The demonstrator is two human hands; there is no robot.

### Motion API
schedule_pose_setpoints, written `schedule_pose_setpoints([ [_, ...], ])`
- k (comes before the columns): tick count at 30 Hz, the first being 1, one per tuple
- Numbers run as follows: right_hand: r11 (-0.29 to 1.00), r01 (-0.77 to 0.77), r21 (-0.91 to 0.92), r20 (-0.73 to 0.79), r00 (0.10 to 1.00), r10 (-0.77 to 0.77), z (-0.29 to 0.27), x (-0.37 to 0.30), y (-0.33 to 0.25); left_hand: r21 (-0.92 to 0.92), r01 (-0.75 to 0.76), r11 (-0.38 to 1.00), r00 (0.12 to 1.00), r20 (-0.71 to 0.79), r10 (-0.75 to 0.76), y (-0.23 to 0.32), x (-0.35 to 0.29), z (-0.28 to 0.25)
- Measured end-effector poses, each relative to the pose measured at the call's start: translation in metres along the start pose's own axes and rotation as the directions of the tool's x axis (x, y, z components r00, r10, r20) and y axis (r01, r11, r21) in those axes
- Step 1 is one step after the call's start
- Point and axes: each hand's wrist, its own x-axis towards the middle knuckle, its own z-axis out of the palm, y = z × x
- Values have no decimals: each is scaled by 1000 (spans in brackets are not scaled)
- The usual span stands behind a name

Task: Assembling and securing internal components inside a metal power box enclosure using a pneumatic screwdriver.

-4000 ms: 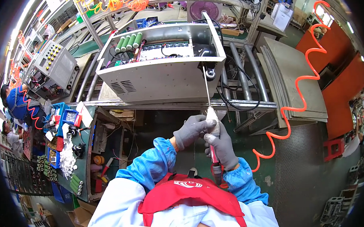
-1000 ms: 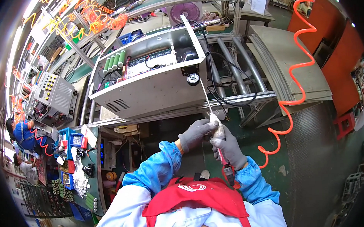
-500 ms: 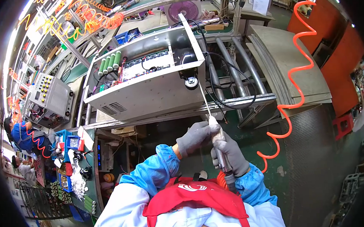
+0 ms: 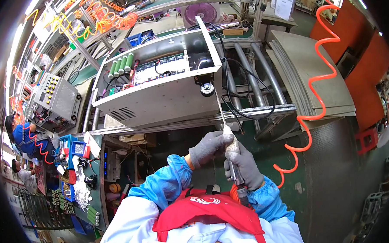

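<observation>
Both of my hands wear grey gloves. My right hand is wrapped round the body of an air screwdriver, whose hose end runs down toward my apron. At its pale, wrapped front part, the fingers of my left hand are closed against it. A long thin bit points away from me, its tip up beside a small caster wheel. That wheel sits on the near right corner of a light grey metal cabinet, open on top. Inside are green cylinders and a circuit board.
The cabinet rests on a roller conveyor with a black cable looped over it. An orange coiled hose hangs at right, before stacked boards. A parts bench stands left; a co-worker in blue is beyond.
The cabinet and conveyor sit slightly lower and further right in the picture. My right hand and the screwdriver's rear have shifted a little left; both hands keep their hold.
</observation>
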Motion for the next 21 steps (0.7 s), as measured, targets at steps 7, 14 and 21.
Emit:
schedule_pose_setpoints([
  [7,1000,24,17,58,998,-25,2,6,3,-119,50,992,993,-96,-62,-26,-6,-16],
  [14,956,-69,285,186,982,15,-17,4,30,227,159,961,976,113,-188,-80,-78,4],
  [21,914,-194,357,355,933,59,-26,8,20,178,-116,977,969,238,72,-89,-91,25],
])
